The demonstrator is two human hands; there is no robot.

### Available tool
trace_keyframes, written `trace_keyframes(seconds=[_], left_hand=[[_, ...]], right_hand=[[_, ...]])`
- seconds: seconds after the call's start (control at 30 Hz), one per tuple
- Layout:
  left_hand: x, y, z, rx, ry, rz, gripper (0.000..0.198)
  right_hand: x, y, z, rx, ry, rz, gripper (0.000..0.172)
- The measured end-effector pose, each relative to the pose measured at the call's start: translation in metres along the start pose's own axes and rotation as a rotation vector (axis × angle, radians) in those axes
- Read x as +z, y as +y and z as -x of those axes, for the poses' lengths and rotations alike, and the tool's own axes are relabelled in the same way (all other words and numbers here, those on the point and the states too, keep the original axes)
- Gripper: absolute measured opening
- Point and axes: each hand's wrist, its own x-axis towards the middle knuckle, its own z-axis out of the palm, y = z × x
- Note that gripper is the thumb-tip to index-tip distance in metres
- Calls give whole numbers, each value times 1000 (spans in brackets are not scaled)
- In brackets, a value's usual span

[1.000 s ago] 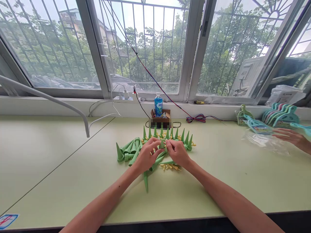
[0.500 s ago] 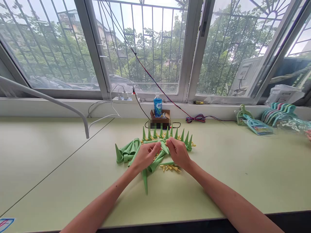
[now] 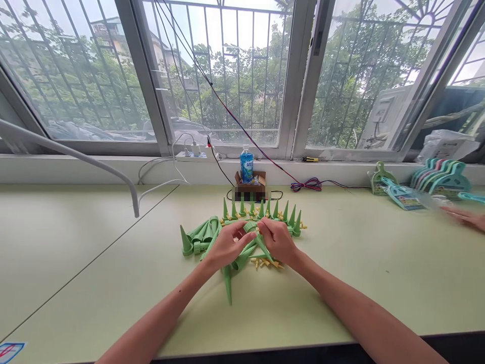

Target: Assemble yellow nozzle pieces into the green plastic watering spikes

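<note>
My left hand curls its thumb and fingers round the wide ribbed end of a green plastic watering spike, whose point slants down to the right. Close beside it, my right hand is pinched at that same end, with a bit of yellow at the fingertips, seemingly a small valve. Below and to the left lie loose green spikes, some partly hidden by my hands. Several yellow valves are heaped in front. Behind my hands, a row of upright spikes has yellow valves sticking out at the base.
A blue bottle stands in a small cardboard box at the back. Coiled cable lies near the wall. Toy dustpans and green hangerlike pieces are at the right, where another person's blurred hand reaches in.
The spike between my hands has tilted and shifted slightly, its point now lower and farther right. My left thumb and fingers have parted a little. Another person's hand has entered at the right.
</note>
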Motion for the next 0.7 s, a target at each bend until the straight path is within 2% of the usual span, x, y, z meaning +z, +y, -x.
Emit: trace_keyframes(seconds=[0.2, 0.33, 0.5, 0.7], left_hand=[[4, -1, 1, 124, 89, -128, 32], [6, 2, 3, 180, 97, -185, 27], [7, 7, 4, 130, 131, -137, 31], [6, 8, 3, 97, 181, -2, 28]], right_hand=[[1, 1, 0, 9, -20, 32, 39], [2, 2, 1, 21, -9, 26, 41], [2, -3, 1, 56, 44, -17, 42], [-3, -10, 0, 81, 188, -16, 40]])
